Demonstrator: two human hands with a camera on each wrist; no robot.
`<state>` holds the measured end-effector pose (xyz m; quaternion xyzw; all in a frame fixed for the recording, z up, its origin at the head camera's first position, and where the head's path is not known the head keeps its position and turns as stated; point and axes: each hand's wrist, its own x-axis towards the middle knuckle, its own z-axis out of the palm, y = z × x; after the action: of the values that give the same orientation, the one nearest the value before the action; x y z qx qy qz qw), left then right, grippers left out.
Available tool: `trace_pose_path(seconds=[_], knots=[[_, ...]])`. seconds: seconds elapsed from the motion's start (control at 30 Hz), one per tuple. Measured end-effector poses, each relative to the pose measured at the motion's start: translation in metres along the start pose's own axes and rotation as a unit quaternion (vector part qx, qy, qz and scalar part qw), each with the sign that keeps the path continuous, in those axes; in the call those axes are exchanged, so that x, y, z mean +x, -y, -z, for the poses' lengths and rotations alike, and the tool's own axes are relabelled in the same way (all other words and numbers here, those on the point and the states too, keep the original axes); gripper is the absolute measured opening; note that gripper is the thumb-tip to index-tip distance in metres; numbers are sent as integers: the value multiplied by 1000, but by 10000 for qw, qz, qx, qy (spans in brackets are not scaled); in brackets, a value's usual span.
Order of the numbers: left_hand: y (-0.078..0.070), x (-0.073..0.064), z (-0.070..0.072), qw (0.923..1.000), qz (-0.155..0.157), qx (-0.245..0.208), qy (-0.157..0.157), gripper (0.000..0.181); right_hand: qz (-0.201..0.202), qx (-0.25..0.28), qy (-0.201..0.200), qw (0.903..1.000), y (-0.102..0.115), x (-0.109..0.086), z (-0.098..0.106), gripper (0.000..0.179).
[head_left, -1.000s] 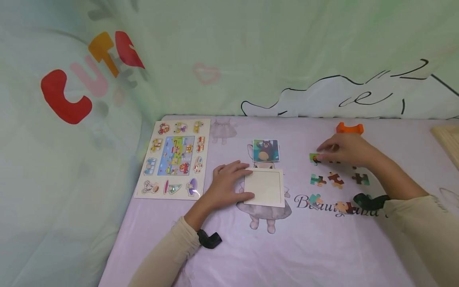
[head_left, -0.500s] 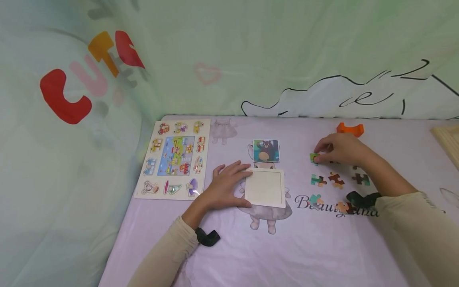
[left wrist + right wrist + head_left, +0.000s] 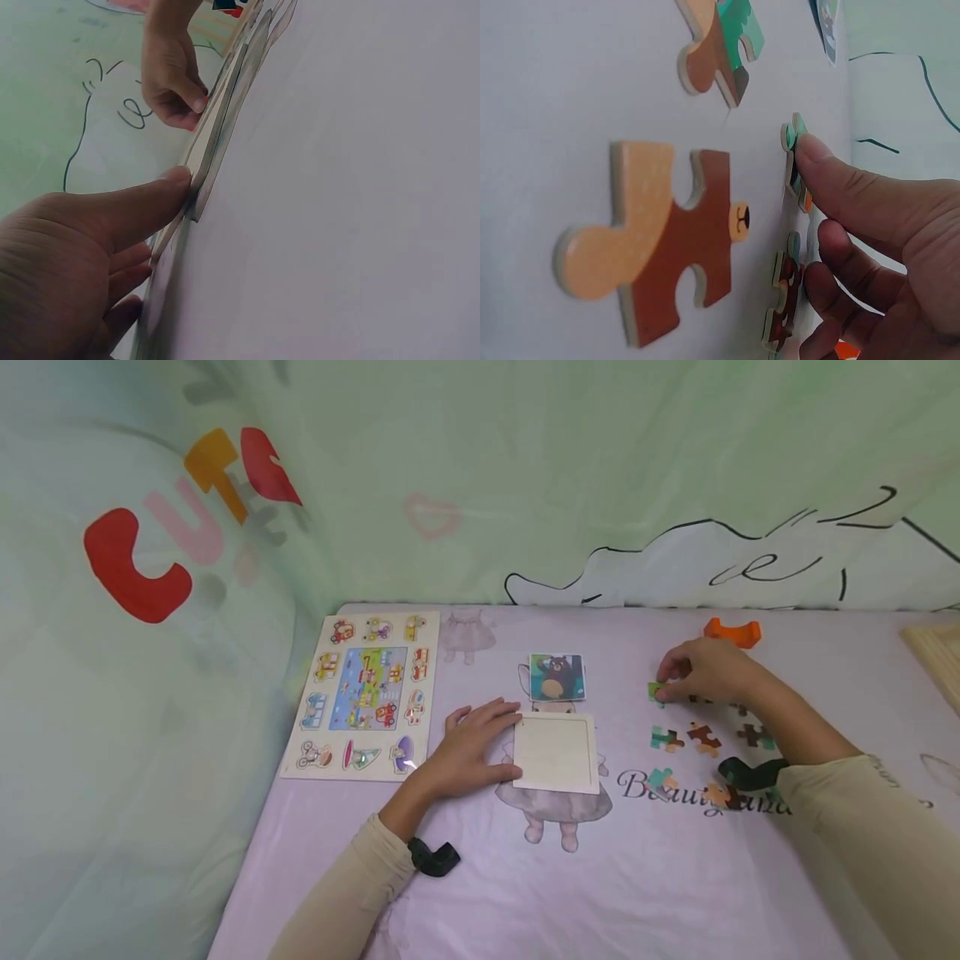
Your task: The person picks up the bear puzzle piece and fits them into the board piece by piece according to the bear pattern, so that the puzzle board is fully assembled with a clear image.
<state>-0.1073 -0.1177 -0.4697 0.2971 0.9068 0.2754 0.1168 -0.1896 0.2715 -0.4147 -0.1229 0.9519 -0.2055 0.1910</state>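
My right hand (image 3: 708, 672) pinches a green puzzle piece (image 3: 655, 689) at the top left of the loose pieces. In the right wrist view the thumb lies over that piece, which hides part of it. A brown and tan puzzle piece (image 3: 679, 236) lies close to that camera. My left hand (image 3: 472, 750) touches the left edge of a pale square puzzle tray (image 3: 557, 753), fingers fairly straight and thumb at the lower corner. Seen from the left wrist, the thumb (image 3: 142, 206) rests at the tray's edge. A bear picture card (image 3: 557, 677) lies just above the tray.
A vehicle puzzle board (image 3: 300, 752) lies to the left. An orange block (image 3: 732, 632) sits behind my right hand, and a wooden board (image 3: 937, 652) is at the right edge. Several puzzle pieces, including a brown piece (image 3: 702, 737), lie below the right hand. Fabric walls border the table.
The right wrist and forearm have shifted slightly left, while the fingers stay at the green piece. My left hand has drawn back slightly from over the tray to its left edge.
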Motion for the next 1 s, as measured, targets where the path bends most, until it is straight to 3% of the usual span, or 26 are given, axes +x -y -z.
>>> trace_pose_path(seconds=[0.43,0.77,1.0], knots=[[0,0,-1,10000,-8,62,-26,77,72,-31,-206,9998,6,-4,-1,24],[-3,-2,1,9999,-62,-69,-46,75,219,-18,-111,9997,14,-10,2,24],[0,-1,0,9999,-76,-60,-74,72,243,489,-16,9985,22,-12,0,27]])
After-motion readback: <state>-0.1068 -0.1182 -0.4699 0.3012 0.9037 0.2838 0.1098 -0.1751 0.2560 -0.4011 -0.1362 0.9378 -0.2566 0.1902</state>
